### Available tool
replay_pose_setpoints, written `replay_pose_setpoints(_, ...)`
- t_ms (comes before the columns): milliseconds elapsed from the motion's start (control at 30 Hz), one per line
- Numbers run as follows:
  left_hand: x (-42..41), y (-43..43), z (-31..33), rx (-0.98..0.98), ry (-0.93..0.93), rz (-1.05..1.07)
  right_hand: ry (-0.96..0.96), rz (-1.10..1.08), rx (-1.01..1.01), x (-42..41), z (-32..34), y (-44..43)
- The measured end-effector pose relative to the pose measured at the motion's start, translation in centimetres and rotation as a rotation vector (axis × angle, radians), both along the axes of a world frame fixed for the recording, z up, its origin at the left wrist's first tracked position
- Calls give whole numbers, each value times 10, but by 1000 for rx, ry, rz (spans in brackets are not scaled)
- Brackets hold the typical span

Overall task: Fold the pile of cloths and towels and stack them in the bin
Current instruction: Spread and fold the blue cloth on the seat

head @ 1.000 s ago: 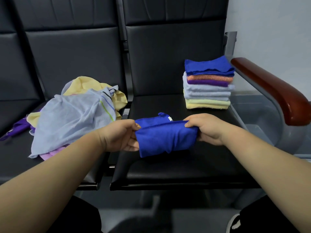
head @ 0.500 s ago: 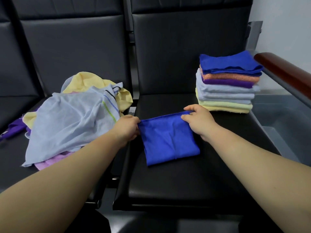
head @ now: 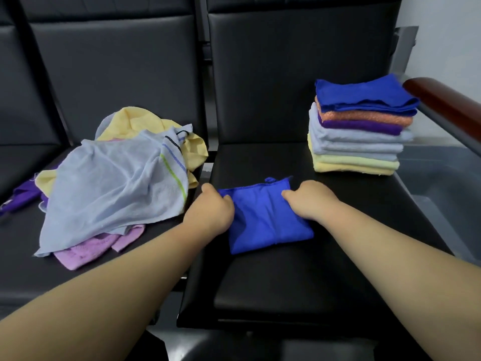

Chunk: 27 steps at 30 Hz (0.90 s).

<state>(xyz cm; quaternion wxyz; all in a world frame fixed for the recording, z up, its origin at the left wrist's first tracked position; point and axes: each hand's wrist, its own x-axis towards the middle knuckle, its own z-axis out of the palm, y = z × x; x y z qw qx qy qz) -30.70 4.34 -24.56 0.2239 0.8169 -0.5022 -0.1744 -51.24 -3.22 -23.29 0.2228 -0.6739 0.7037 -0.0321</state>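
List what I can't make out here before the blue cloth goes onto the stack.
Head view only.
Grips on the blue cloth: backs of the left hand and right hand hide the fingertips.
Loose pile: its top towel covers the cloths below; count unclear.
Purple cloth: cut off by the left edge.
Grey container: cut off by the right edge, partly behind the armrest.

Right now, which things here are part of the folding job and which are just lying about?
Job:
blue cloth, gripped by left hand and right hand
folded stack
unfolded pile

Just there:
wooden armrest
black seats
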Motion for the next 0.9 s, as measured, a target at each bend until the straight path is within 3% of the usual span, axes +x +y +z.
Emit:
replay_pose_setpoints(167, -33, 28, -12, 74, -387, -125, 146, 10, -72, 5, -6, 31)
replay_pose_setpoints(333, -31, 26, -5, 237, -541, -207, 209, 101, -158, -1, -9, 36)
replay_pose_setpoints(633, -19, 26, -11, 163, -550, -217, 254, 105, -166, -5, -10, 32)
replay_pose_setpoints(900, -17, 7, -7, 90, -342, 2, 184, 12, -176, 10, -11, 26)
